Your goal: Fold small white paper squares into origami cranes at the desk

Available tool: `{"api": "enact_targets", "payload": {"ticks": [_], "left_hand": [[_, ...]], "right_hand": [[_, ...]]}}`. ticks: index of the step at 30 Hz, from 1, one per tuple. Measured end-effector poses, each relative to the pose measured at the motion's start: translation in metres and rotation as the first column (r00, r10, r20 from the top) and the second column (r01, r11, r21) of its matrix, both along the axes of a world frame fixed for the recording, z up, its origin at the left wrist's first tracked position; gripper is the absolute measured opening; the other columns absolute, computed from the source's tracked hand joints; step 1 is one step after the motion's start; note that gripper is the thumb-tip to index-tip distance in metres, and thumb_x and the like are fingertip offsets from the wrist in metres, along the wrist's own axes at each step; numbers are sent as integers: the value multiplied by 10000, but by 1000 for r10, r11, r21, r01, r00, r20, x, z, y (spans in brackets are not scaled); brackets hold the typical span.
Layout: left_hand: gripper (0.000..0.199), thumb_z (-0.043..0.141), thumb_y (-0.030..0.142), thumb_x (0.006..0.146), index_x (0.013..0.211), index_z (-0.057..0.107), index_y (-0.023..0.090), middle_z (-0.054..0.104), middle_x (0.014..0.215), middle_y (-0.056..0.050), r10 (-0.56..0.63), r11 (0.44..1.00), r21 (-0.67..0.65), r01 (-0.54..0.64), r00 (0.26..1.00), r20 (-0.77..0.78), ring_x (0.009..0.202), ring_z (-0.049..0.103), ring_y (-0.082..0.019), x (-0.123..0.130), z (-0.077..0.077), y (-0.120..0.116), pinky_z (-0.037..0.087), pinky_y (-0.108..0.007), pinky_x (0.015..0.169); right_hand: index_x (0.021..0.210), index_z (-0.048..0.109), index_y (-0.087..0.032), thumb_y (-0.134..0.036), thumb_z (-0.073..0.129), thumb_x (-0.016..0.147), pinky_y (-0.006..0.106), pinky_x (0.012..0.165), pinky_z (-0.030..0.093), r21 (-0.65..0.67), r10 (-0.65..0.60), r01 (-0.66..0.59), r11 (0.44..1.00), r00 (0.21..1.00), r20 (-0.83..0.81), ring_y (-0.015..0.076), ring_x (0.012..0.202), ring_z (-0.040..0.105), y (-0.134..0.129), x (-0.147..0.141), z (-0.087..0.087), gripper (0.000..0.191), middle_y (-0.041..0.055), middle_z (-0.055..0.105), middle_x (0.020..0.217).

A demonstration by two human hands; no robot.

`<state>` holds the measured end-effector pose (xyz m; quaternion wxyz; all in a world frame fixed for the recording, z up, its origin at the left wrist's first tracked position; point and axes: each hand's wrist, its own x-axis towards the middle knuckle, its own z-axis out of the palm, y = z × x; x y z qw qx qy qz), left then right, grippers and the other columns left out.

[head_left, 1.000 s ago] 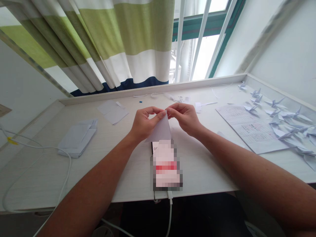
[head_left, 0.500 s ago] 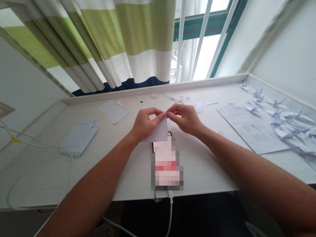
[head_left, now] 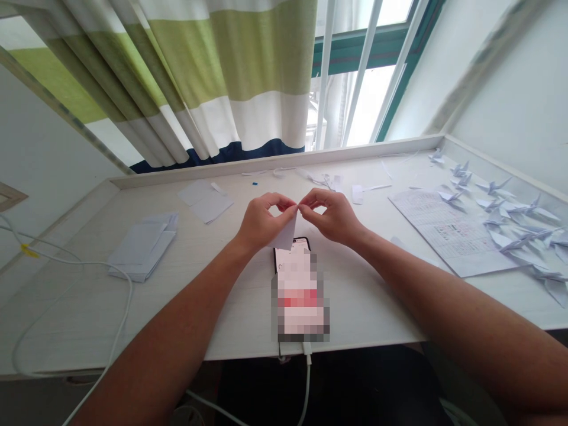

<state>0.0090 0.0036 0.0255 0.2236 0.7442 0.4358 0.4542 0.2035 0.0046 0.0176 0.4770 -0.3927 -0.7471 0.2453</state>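
A small white paper (head_left: 284, 234) hangs from the fingers of my left hand (head_left: 266, 220), which pinches it between thumb and forefinger. My right hand (head_left: 332, 214) is closed in a pinch at the paper's upper corner, its fingertips meeting those of my left hand. Most of the sheet's left part is hidden behind my left hand. Just below the paper, a phone (head_left: 298, 290) with a lit, blurred screen lies near the table's front edge.
Folded papers (head_left: 142, 247) lie at the left, with loose sheets (head_left: 207, 202) behind them. Several folded paper cranes (head_left: 510, 239) stand at the right, beside and on a printed sheet (head_left: 437, 228). A white cable (head_left: 126, 307) crosses the left side; another (head_left: 307, 378) runs from the phone.
The paper has turned and shows a narrower face below my left hand, uncovering more of the phone's top. Both hands remain nearly in place, fingertips still together.
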Motion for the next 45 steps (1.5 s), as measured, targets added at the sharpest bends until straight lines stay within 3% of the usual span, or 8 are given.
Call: {"api": "enact_targets", "payload": {"ticks": [6,10,15,22,29,40,45], "left_hand": [[70,741,252,897,844,782,230,795,855,-29,7,975,222,15,995,-98,862,705,-226,-1,-1,0,495,-399,873],[86,721,267,941,884,774,230,809,900,-34,5,960,278,40,987,-160,901,709,-236,-2,-2,1,460,-426,939],[112,701,275,950,871,761,223,804,895,-33,-3,968,249,38,990,-138,895,711,-233,-2,-1,0,456,-428,966],[125,740,323,919,852,796,233,814,900,-41,-3,989,145,18,995,-100,894,721,-244,-3,-1,1,470,-452,1011],[112,742,313,906,837,796,243,815,893,-41,8,993,121,8,992,-127,904,726,-257,-3,-1,1,464,-466,1033],[102,685,269,913,841,748,232,810,911,-31,133,980,158,-118,987,-88,947,706,-246,11,-2,-9,495,-435,1006],[98,700,280,894,836,760,230,810,902,-49,163,978,133,-160,986,-17,971,683,-270,16,-3,-10,516,-430,920]], "right_hand": [[807,694,-203,-270,654,924,353,730,576,62,2,-3,998,1000,16,174,754,678,-1,1,0,141,33,755,808],[818,687,-209,-277,644,944,359,728,570,125,3,-7,992,1000,30,175,754,664,0,2,-1,150,37,742,823],[801,669,-213,-251,631,945,351,723,556,181,18,-26,983,999,49,168,744,658,-1,2,-1,154,30,717,811],[807,670,-205,-235,626,939,334,720,546,160,24,-35,986,997,68,163,746,659,-1,3,-1,142,32,723,812],[799,649,-208,-236,620,929,340,722,534,149,45,-63,987,992,120,163,742,650,1,4,-2,136,26,718,807],[747,607,-211,-265,631,911,315,632,455,101,-48,48,994,999,3,156,713,592,-6,-6,2,175,19,671,761],[735,582,-222,-246,619,905,322,636,441,99,-86,88,991,996,-22,162,719,582,-8,-8,2,176,16,664,757]]}}
